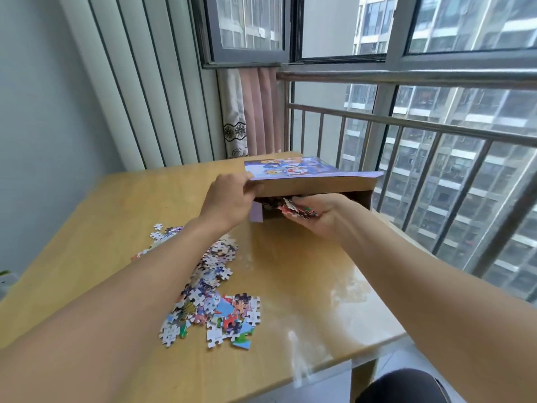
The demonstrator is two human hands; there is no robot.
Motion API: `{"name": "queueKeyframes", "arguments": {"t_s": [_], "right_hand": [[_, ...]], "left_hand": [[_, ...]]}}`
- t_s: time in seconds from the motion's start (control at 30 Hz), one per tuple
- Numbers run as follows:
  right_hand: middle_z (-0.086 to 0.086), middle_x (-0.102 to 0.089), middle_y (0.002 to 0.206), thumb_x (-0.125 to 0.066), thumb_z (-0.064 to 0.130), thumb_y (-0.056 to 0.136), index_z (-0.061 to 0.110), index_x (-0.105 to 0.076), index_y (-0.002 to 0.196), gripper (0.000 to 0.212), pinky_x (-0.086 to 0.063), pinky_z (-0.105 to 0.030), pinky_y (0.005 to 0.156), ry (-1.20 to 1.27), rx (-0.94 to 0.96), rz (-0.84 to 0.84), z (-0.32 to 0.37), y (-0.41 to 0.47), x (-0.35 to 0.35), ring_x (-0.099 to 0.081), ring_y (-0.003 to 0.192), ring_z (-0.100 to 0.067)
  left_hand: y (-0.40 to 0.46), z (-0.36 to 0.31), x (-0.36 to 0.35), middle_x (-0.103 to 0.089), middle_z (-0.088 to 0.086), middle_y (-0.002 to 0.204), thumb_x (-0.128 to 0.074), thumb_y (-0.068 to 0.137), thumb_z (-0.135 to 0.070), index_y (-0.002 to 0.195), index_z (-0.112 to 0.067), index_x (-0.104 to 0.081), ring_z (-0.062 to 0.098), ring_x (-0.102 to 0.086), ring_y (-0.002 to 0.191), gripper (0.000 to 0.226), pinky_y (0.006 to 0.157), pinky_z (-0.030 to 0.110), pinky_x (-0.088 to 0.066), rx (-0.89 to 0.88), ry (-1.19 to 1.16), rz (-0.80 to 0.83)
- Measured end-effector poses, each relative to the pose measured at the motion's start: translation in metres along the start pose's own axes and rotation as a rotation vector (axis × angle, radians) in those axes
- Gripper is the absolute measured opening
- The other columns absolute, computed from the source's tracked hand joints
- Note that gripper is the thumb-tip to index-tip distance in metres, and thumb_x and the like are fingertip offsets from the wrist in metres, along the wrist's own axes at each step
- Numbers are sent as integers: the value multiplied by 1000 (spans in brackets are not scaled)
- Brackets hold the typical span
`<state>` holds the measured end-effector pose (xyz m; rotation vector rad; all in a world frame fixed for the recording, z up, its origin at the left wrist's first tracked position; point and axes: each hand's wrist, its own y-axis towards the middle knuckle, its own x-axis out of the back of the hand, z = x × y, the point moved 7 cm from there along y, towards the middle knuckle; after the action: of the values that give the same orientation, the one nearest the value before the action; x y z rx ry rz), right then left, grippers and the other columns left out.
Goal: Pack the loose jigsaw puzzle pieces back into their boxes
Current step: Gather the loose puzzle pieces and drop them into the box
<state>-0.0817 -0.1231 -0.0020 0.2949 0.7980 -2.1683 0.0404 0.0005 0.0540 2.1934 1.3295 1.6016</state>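
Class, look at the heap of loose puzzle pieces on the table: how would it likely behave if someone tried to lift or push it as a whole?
The loose puzzle pieces are mostly separate, so a lifted handful would probably shed some. They look thin and flat, likely light. On the glossy table, a push would probably slide and scatter them, not roll them.
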Motion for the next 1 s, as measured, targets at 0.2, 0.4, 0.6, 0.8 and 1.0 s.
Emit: {"name": "queueKeyframes", "arguments": {"t_s": [0.2,0.4,0.6,0.8,1.0], "right_hand": [[-19,-61,104,-43,-14,95,0,-56,113,26,-53,-34,86,4,125,-151,15,4,-17,-60,81,-26],[-6,-50,101,-40,0,102,6,-49,124,24,-47,-27,90,-217,191,-269,13,1,-15,-51,94,-21],[-7,-45,79,-49,6,99,7,-46,87,12,-37,-28,54,-837,385,-433,18,4,0,-42,61,-17],[-14,-59,102,-47,10,99,2,-55,111,17,-44,-31,75,-1412,574,-261,19,3,-13,-59,97,-30],[-7,-53,144,-44,38,104,19,-40,148,48,-51,-45,93,-1969,913,-5,8,-12,-14,-56,121,-30]], "left_hand": [[7,-1,14,-71,4,81,-65,94,-30,97,-16,-74,27,-61,77,17,71,38,-50,21,-57,-69],[9,-1,16,-69,3,77,-65,94,-32,92,-16,-73,26,-60,73,18,69,38,-49,19,-66,-88],[10,-1,14,-69,3,77,-66,94,-31,91,-18,-73,26,-61,73,15,70,39,-51,6,-75,-81],[6,-1,15,-69,3,79,-65,94,-33,97,-18,-74,25,-62,74,17,71,41,-53,-16,-73,-83],[7,6,14,-70,1,79,-64,94,-36,95,-18,-73,23,-62,72,20,71,42,-54,-16,-79,-93]]}}
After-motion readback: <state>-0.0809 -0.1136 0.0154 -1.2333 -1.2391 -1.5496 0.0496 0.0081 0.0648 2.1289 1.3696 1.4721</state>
